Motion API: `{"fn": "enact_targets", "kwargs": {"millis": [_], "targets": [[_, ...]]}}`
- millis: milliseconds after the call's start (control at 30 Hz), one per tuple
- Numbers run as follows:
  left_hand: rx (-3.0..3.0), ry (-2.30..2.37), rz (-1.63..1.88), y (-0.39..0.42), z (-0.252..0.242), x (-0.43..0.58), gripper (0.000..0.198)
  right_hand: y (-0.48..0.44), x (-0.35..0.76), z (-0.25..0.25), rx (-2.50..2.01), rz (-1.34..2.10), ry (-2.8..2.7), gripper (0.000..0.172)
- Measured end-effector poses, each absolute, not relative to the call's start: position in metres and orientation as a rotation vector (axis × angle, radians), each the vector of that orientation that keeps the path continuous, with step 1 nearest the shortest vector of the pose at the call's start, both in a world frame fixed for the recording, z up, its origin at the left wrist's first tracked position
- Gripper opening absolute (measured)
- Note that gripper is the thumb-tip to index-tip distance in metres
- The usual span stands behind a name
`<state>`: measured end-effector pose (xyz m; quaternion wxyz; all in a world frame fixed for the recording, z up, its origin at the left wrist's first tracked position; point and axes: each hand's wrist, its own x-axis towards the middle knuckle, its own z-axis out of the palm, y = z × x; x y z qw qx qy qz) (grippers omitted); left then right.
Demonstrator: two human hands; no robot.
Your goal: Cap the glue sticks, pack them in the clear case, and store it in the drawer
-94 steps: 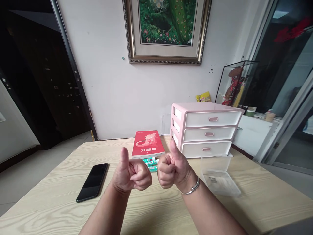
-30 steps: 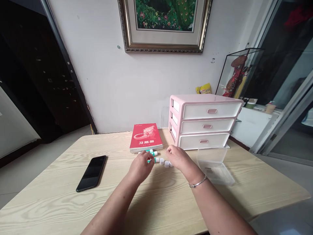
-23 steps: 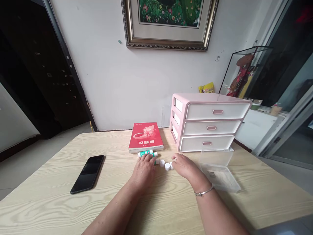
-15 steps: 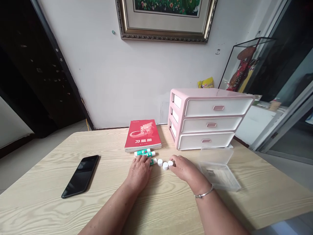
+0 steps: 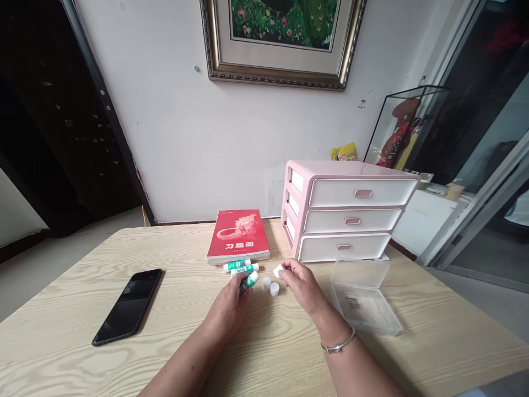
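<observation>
My left hand (image 5: 231, 300) grips a green-and-white glue stick (image 5: 248, 282), its white end pointing up and right. Between the thumb and fingers of my right hand (image 5: 298, 281) is a white cap (image 5: 278, 271). Two more white caps, one (image 5: 266, 283) slightly behind the other (image 5: 274, 289), stand on the table between my hands. Just beyond my left hand lie two more glue sticks, the farther one (image 5: 237, 266) near the book's front edge and the nearer one (image 5: 248, 268) beside it.
A red book (image 5: 238, 234) lies behind the glue sticks. A pink-and-white drawer unit (image 5: 351, 220) stands at the back right, with an open clear plastic box (image 5: 366, 309) before it. A black phone (image 5: 127, 307) rests on the wooden table (image 5: 61, 342) at left.
My left hand has picked up the nearest glue stick and tilted it. My right hand has lifted one white cap off the table. The camera view has tilted slightly upward.
</observation>
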<state>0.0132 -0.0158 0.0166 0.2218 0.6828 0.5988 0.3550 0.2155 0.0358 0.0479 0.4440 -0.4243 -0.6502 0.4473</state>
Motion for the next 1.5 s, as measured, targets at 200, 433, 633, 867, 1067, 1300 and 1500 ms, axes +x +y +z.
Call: {"fn": "enact_targets", "kwargs": {"millis": [200,433,633,867,1067,1300,1500], "targets": [[1.655,1.264,1.064,-0.031,0.032,0.019,0.041,0.023,0.2,0.044,-0.854,1.305,-1.446,0.017],[1.691,1.189,1.05,-0.037,0.034,0.018,0.033,0.017,0.202,0.045,-0.812,1.233,-1.582,0.023],[1.685,1.273,0.99,-0.041,0.05,0.015,0.043,0.016,0.203,0.041,-0.763,1.252,-1.638,0.024],[1.739,1.266,1.001,-0.042,0.048,0.016,0.037,0.019,0.203,0.036,-0.744,1.262,-1.666,0.027],[1.749,1.235,0.974,-0.04,0.046,0.014,0.04,0.018,0.204,0.035,-0.733,1.231,-1.711,0.029],[1.746,1.251,0.987,-0.039,0.047,0.012,0.042,0.017,0.206,0.036,-0.718,1.232,-1.772,0.036],[1.765,1.261,0.965,-0.038,0.046,0.008,0.044,0.013,0.207,0.042,-0.742,1.174,-1.842,0.038]]}}
